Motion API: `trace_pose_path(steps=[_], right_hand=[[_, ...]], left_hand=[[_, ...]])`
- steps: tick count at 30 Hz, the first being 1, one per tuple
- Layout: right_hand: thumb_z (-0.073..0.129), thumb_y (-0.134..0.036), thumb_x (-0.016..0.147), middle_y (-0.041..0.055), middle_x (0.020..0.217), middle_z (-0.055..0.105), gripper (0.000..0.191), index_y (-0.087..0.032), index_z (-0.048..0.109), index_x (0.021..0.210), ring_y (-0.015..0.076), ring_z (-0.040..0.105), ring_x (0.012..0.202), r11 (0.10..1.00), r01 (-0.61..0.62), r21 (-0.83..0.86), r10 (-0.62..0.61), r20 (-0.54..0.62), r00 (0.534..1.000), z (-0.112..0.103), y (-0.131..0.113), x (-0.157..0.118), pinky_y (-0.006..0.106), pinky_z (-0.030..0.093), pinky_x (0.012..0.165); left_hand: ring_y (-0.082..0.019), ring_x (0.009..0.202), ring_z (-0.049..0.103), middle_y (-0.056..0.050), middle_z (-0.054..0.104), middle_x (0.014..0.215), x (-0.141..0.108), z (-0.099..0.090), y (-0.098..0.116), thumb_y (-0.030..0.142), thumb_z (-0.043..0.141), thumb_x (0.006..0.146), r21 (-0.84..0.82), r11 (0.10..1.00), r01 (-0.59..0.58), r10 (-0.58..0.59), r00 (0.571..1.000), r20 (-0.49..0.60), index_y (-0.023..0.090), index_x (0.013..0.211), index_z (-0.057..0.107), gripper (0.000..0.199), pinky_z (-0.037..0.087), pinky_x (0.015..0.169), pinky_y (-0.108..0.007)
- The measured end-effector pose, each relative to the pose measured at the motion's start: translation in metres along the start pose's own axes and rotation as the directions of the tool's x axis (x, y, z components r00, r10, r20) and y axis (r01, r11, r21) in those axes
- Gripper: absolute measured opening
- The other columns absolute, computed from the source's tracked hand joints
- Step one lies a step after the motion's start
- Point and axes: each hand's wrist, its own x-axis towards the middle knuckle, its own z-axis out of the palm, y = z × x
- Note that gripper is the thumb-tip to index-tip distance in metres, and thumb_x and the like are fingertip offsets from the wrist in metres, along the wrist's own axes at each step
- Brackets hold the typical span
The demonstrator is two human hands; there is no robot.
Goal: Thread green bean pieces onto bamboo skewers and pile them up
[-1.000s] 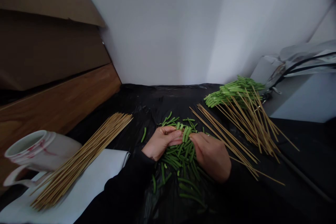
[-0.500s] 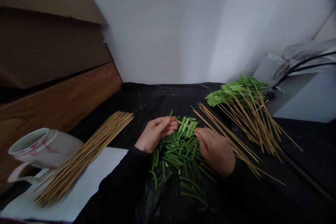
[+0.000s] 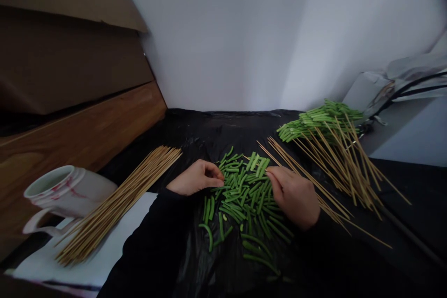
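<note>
Right fingers (image 3: 274,178) pinching skewer (image 3: 257,164), left fingers (image 3: 211,167) curled, hold unclear, black plastic (image 3: 216,125), white wall (image 3: 223,37)

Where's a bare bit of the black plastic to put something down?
The biggest bare patch of black plastic is along the back, between the white wall and the loose green pieces. A smaller one lies between the left stick bundle and the left hand. It's crowded from there across to the right hand, and beyond, where loose sticks and a green stack lie.

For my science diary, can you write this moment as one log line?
right hand: holding skewer through green pieces | left hand: at loose green pieces, grip unclear | mug: at left
</note>
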Motion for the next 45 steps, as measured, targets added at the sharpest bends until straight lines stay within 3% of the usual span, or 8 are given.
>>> trace_pose_path(steps=[6,10,15,22,27,31,37,45], right_hand=[[0.037,-0.024,0.095,0.003,0.078,0.065,0.028,-0.018,0.063,0.091,0.0129,0.061,0.076,1.0,0.015,-0.001,-0.015,-0.007,1.0,0.001,-0.001,-0.001,0.023,0.039,0.066],[0.036,-0.025,0.096,0.0025,0.08,0.065,0.028,-0.019,0.064,0.092,0.0128,0.061,0.075,1.0,0.021,-0.009,-0.021,0.008,1.0,0.001,-0.002,-0.001,0.024,0.039,0.066],[0.037,-0.024,0.095,0.0026,0.082,0.067,0.027,-0.018,0.064,0.092,0.0131,0.062,0.077,1.0,0.017,-0.009,-0.017,0.02,1.0,-0.002,-0.003,-0.001,0.024,0.038,0.067],[0.037,-0.024,0.096,0.0028,0.081,0.067,0.028,-0.018,0.064,0.089,0.013,0.062,0.074,1.0,0.023,-0.017,-0.023,0.01,1.0,-0.001,-0.004,0.0,0.024,0.037,0.065],[0.038,-0.023,0.095,0.0026,0.081,0.067,0.028,-0.018,0.064,0.089,0.0126,0.061,0.073,1.0,0.025,-0.018,-0.025,-0.005,1.0,-0.001,-0.006,0.0,0.024,0.036,0.063],[0.038,-0.023,0.095,0.003,0.08,0.067,0.028,-0.018,0.065,0.087,0.0124,0.061,0.073,1.0,0.026,-0.012,-0.026,-0.008,1.0,-0.002,-0.007,0.0,0.024,0.035,0.062],[0.039,-0.023,0.095,0.003,0.082,0.068,0.027,-0.018,0.065,0.088,0.0129,0.062,0.074,1.0,0.025,-0.013,-0.025,0.003,1.0,-0.003,-0.007,0.0,0.024,0.036,0.064],[0.038,-0.022,0.095,0.0031,0.083,0.068,0.028,-0.018,0.065,0.089,0.0128,0.062,0.075,1.0,0.014,-0.006,-0.014,-0.006,1.0,-0.003,-0.008,0.0,0.023,0.037,0.065]], left_hand=[[-0.014,0.058,0.055,-0.002,0.066,0.063,0.005,-0.001,-0.02,0.03,0.075,0.06,0.213,0.977,-0.007,0.004,1.0,0.016,0.017,0.068,0.073,0.015,0.037,0.054,-0.022],[-0.013,0.06,0.054,-0.001,0.064,0.064,0.005,0.001,-0.016,0.032,0.073,0.062,0.281,0.959,-0.024,0.019,1.0,0.021,0.016,0.068,0.071,0.017,0.036,0.055,-0.022],[-0.011,0.059,0.05,0.001,0.058,0.063,-0.005,-0.005,-0.005,0.028,0.068,0.067,0.263,0.964,-0.043,-0.026,0.967,0.254,0.015,0.074,0.071,0.015,0.035,0.054,-0.021],[-0.013,0.069,0.054,-0.001,0.059,0.078,-0.015,-0.008,0.0,0.014,0.06,0.063,0.39,0.91,-0.138,0.01,0.95,0.313,0.02,0.084,0.075,0.027,0.039,0.06,-0.021],[-0.015,0.079,0.056,-0.001,0.059,0.085,-0.015,0.001,0.007,0.011,0.062,0.058,0.457,0.865,-0.209,0.074,0.952,0.296,0.022,0.087,0.073,0.032,0.042,0.07,-0.022],[-0.015,0.076,0.056,-0.002,0.058,0.087,-0.012,0.001,0.003,0.025,0.07,0.064,0.441,0.888,-0.131,0.035,0.975,0.22,0.021,0.083,0.074,0.02,0.043,0.066,-0.022],[-0.012,0.072,0.056,-0.002,0.055,0.093,-0.013,0.0,0.002,0.018,0.068,0.064,0.362,0.923,-0.13,0.008,0.948,0.32,0.021,0.086,0.075,0.023,0.044,0.063,-0.021],[-0.015,0.074,0.057,-0.003,0.06,0.084,-0.014,-0.004,0.006,0.028,0.072,0.067,0.337,0.938,-0.082,-0.01,0.964,0.265,0.017,0.073,0.073,0.013,0.042,0.065,-0.023]])
